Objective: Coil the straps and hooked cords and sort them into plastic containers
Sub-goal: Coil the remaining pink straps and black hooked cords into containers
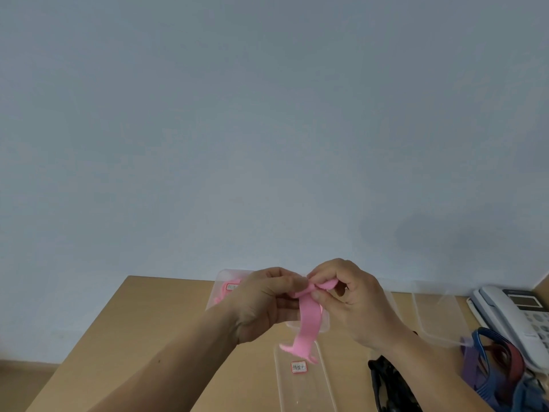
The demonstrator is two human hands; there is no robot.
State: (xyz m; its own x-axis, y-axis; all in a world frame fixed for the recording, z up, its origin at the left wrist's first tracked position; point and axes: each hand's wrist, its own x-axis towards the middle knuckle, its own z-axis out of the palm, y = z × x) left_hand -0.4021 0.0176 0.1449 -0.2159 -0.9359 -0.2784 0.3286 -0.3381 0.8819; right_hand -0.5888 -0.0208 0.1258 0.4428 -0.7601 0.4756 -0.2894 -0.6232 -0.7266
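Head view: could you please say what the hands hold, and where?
The left hand and right hand both pinch the pink strap at its upper end; the lower end hangs free.

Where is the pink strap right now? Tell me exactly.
In the head view the pink strap hangs low at centre above the table, its top pinched between the left hand and right hand, lower end over a clear container.

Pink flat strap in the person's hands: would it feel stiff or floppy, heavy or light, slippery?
Probably floppy: the pink flat strap hangs limp below the left hand and right hand, which pinch its top end. Likely light, since a mere pinch carries it. Its surface looks soft and matte, so it seems unlikely to slip.
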